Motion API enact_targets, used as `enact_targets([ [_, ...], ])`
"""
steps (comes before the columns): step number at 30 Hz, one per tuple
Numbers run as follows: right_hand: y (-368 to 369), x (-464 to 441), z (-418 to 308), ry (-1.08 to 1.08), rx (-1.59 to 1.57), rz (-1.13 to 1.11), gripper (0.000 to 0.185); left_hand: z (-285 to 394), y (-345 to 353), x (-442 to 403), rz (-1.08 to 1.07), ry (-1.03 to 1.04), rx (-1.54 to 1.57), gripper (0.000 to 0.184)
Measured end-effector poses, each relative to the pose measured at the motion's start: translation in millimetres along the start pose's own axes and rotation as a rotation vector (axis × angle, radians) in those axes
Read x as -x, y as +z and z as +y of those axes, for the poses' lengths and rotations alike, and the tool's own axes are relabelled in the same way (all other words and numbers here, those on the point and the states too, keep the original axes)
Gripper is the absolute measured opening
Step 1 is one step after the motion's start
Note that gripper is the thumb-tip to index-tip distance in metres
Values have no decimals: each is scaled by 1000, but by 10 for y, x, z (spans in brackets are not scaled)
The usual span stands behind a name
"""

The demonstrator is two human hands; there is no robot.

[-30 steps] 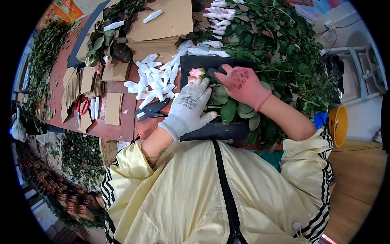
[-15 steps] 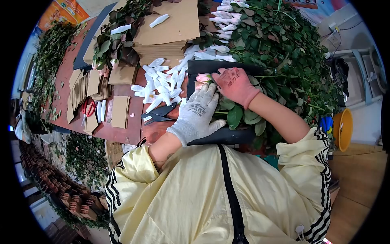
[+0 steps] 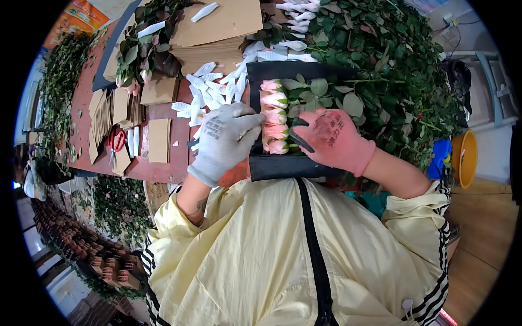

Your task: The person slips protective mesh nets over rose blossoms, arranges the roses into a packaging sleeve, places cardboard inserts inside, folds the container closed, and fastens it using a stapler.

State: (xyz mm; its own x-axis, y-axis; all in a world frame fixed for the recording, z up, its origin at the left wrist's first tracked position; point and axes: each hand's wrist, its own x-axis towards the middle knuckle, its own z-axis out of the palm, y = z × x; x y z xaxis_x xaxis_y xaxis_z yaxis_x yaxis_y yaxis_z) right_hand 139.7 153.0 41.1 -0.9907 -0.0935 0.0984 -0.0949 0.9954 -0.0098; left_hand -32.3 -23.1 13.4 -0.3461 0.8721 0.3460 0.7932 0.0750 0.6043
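Observation:
A row of several pink roses [image 3: 274, 116] lies in a black tray-like holder [image 3: 296, 167], heads lined up at its left end and leafy stems running right. My left hand [image 3: 225, 138], in a grey glove, is on the left of the heads; its fingers reach toward them, tips at the petals, holding nothing visible. My right hand [image 3: 334, 140], in a pink glove with dark-stained fingertips, curls over the stems just right of the heads. What lies beneath its palm is hidden.
White mesh sleeves [image 3: 204, 89] are heaped left of the holder. Stacked cardboard [image 3: 217, 24], red-handled scissors [image 3: 116, 142] and cardboard pieces [image 3: 159, 141] lie farther left. Massed rose foliage [image 3: 375, 43] fills the right. A yellow basin [image 3: 465, 158] stands at far right.
My left hand has moved left off the roses, uncovering the row of heads. My right hand has come down toward me, from the upper heads to the stems by the lower ones.

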Motion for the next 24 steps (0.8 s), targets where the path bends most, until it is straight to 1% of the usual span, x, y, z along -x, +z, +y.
enact_targets([
  [1, 44, 16, -16, -24, 22, -34, 19, 18, 38, -15, -28, 65, -60, 21],
  [2, 86, 21, -15, -23, 0, -103, 25, 38, 67, -58, -29, 69, -78, 19],
  [3, 137, 31, -13, -24, -4, -107, 25, 16, 101, -109, -31, 65, -75, 19],
  [5, 220, 54, -3, -51, 13, -45, 31, -39, 170, -213, -122, 210, -103, 17],
  [6, 218, 46, 8, -50, 12, -47, 31, -19, 175, -261, -145, 235, -138, 16],
  [8, 204, 18, 36, 58, -79, -44, 35, -110, 257, -304, -148, 242, -97, 16],
  [9, 236, 27, 49, 60, -81, -45, 35, -154, 292, -330, -151, 249, -57, 17],
  [10, 294, 49, 52, 61, -47, 15, 34, -190, 305, -357, -178, 204, -40, 18],
  [11, 329, 64, 56, 63, -12, 76, 32, -206, 313, -374, -183, 206, -39, 18],
  [12, 273, 14, 28, 69, -14, 77, 32, -210, 315, -394, -208, 146, -47, 19],
  [13, 163, -87, -26, 140, -37, -161, 33, -215, 320, -411, -233, 86, -56, 20],
  [14, 105, -141, -52, 207, -60, -399, 33, -226, 329, -430, -233, 67, -46, 22],
  [15, 160, -108, -33, 207, -62, -400, 33, -233, 328, -447, -235, 65, -45, 22],
  [17, 313, -32, 20, 128, -33, -134, 30, -232, 306, -460, -280, 39, 10, 22],
  [18, 286, -69, 25, 125, -34, -132, 30, -225, 314, -446, -280, 38, 8, 22],
  [20, 201, -154, 23, 204, -121, -460, 28, -202, 352, -419, -251, -34, 21, 22],
  [21, 235, -133, 30, 203, -120, -459, 28, -194, 358, -422, -250, -34, 20, 22],
  [23, 328, -54, 42, 69, -102, -193, 25, -175, 373, -421, -285, -49, -22, 22],
  [24, 323, -63, 33, 69, -100, -192, 25, -160, 368, -418, -284, -48, -23, 22],
])
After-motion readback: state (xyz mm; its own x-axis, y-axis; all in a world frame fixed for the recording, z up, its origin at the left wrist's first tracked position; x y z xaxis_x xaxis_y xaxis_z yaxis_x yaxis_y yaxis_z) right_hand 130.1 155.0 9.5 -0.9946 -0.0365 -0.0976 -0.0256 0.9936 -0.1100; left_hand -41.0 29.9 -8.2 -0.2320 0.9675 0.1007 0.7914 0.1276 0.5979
